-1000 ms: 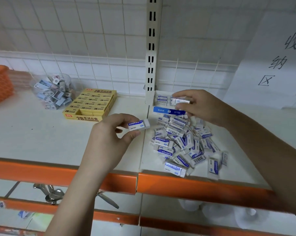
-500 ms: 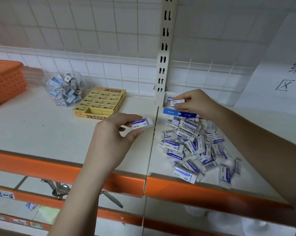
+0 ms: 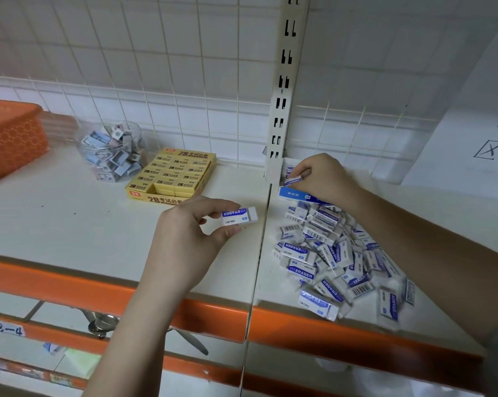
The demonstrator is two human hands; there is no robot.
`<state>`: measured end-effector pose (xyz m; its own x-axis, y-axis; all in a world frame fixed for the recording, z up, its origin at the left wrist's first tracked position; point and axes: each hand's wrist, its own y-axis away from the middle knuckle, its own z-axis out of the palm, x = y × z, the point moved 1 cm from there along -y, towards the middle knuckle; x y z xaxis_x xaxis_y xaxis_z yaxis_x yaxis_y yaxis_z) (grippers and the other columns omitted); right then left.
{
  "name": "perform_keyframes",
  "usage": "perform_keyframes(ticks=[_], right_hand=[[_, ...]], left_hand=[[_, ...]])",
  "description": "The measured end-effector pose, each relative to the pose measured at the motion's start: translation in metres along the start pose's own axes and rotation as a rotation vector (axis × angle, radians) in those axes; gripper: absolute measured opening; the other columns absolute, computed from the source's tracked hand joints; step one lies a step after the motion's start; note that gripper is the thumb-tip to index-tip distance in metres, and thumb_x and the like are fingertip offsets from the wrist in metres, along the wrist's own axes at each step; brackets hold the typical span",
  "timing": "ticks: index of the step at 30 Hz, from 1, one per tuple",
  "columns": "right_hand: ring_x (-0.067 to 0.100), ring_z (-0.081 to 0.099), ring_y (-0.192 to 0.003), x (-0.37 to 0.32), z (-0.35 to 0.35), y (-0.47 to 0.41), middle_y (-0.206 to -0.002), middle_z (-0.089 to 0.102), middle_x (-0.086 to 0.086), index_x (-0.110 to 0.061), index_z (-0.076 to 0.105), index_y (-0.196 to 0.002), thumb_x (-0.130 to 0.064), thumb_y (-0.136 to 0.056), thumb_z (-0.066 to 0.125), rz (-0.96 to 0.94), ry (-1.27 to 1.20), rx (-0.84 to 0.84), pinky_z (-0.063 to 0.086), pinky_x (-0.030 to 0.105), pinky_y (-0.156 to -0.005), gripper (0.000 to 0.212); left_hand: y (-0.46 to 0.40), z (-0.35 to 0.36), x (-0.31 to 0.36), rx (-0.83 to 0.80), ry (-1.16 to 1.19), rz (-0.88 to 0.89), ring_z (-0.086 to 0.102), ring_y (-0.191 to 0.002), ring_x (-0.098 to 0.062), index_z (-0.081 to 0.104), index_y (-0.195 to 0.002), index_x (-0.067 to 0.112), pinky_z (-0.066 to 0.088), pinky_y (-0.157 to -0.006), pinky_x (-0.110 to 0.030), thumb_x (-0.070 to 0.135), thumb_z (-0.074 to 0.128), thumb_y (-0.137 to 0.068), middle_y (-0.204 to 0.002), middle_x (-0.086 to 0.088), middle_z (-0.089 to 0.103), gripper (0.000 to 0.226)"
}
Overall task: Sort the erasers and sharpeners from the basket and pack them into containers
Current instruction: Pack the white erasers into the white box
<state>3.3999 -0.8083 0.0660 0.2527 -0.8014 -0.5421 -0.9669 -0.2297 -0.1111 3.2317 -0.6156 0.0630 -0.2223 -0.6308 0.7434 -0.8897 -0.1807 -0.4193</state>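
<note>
The right hand (image 3: pixel 322 179) pinches an eraser (image 3: pixel 293 180) at the blue box (image 3: pixel 296 195) — probably packing it. Mid-frame, the left hand (image 3: pixel 190 239) holds another eraser (image 3: pixel 239 216) ready — the pile (image 3: pixel 336 262) waits lower right.

Shop: slotted shelving (image 3: pixel 283 90), boxed erasers (image 3: pixel 172 176).

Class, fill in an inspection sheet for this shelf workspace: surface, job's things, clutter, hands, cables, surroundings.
Surface: white shelf with orange front edge.
Job's things: loose eraser pile; blue-fronted box behind it; clear jar of sharpeners; yellow eraser box; orange basket.
Clutter: nothing seen.
Hands: left hand pinches one eraser; right hand holds another eraser at the blue-fronted box.
Cables: nothing seen.
Surroundings: wire-grid back panel; slotted upright; lower shelf below.
</note>
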Motion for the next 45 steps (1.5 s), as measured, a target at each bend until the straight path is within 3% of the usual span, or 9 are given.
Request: perform_keyframes(ticks=[12,18,21,25,29,33,39,42,45], right_hand=[[0.022,0.063,-0.093,-0.003,0.002,0.000,-0.101,0.069,0.010,-0.008,0.071,-0.100,-0.009,-0.080,0.073,0.009,0.098,0.064,0.048,0.029,-0.079,0.020],[0.021,0.064,-0.092,-0.003,0.001,0.002,-0.101,0.070,0.010,-0.007,0.072,-0.101,-0.013,-0.080,0.074,0.014,0.090,0.051,0.050,0.029,-0.081,0.022],[0.020,0.064,-0.093,-0.002,0.002,0.002,-0.101,0.071,0.010,-0.007,0.072,-0.101,-0.011,-0.082,0.072,0.041,0.073,0.046,0.049,0.027,-0.081,0.020],[0.018,0.063,-0.087,-0.002,0.001,0.003,-0.100,0.071,0.011,-0.004,0.074,-0.099,-0.009,-0.083,0.068,0.031,0.090,0.039,0.044,0.022,-0.074,0.017],[0.010,0.051,-0.056,0.001,0.001,0.005,-0.086,0.072,0.014,0.000,0.074,-0.089,-0.007,-0.086,0.057,0.032,0.110,0.048,0.037,0.017,-0.049,0.019],[0.025,0.057,-0.062,0.006,-0.004,0.012,-0.089,0.070,0.023,0.008,0.071,-0.088,-0.007,-0.085,0.054,0.021,0.077,0.069,0.044,0.027,-0.056,0.022],[0.001,0.063,-0.068,0.006,-0.033,0.051,-0.080,0.071,-0.001,-0.008,0.074,-0.095,-0.015,-0.090,0.060,-0.084,-0.079,0.169,0.046,0.006,-0.062,0.016],[-0.007,0.062,-0.061,0.008,-0.044,0.076,-0.071,0.066,-0.011,-0.010,0.073,-0.099,-0.016,-0.089,0.063,-0.094,-0.138,0.166,0.047,0.002,-0.064,0.016],[-0.008,0.063,-0.070,0.007,-0.046,0.099,-0.071,0.064,-0.020,-0.017,0.074,-0.096,-0.017,-0.088,0.064,-0.102,-0.153,0.138,0.045,0.002,-0.066,0.012]], left_hand=[[-0.003,-0.001,-0.001,0.002,-0.009,0.036,0.055,-0.087,0.006,0.066,-0.084,0.041,0.040,-0.073,-0.003,0.014,0.077,-0.073,-0.087,0.031,0.061,0.031],[-0.005,0.002,-0.009,-0.001,-0.009,0.013,0.060,-0.083,-0.005,0.070,-0.091,0.035,0.047,-0.076,-0.014,0.017,0.078,-0.073,-0.091,0.018,0.068,0.027],[-0.008,0.002,-0.009,-0.012,0.002,0.001,0.058,-0.088,-0.001,0.072,-0.092,0.030,0.046,-0.078,-0.010,0.016,0.078,-0.073,-0.091,0.018,0.068,0.025],[-0.011,0.003,-0.008,-0.020,0.040,-0.021,0.060,-0.088,0.001,0.070,-0.091,0.031,0.046,-0.079,-0.008,0.015,0.078,-0.072,-0.092,0.016,0.068,0.026],[-0.015,0.006,-0.008,-0.011,0.054,-0.022,0.061,-0.086,-0.001,0.067,-0.090,0.033,0.048,-0.078,-0.012,0.014,0.079,-0.072,-0.092,0.012,0.069,0.029],[-0.022,0.009,-0.010,-0.031,0.035,-0.002,0.060,-0.084,0.000,0.066,-0.090,0.034,0.048,-0.077,-0.012,0.013,0.079,-0.072,-0.091,0.012,0.069,0.030],[-0.044,0.012,-0.006,-0.075,0.046,-0.069,0.059,-0.069,0.006,0.068,-0.094,0.028,0.042,-0.059,-0.004,0.021,0.070,-0.082,-0.079,0.017,0.064,0.014],[-0.059,0.019,-0.006,-0.148,0.152,-0.139,0.057,-0.063,-0.002,0.071,-0.095,0.029,0.035,-0.047,-0.007,0.022,0.068,-0.084,-0.070,0.013,0.067,0.013],[-0.072,0.027,-0.002,-0.223,0.373,-0.198,0.058,-0.073,-0.005,0.074,-0.090,0.023,0.044,-0.069,-0.011,0.015,0.069,-0.083,-0.067,0.016,0.069,0.012]])
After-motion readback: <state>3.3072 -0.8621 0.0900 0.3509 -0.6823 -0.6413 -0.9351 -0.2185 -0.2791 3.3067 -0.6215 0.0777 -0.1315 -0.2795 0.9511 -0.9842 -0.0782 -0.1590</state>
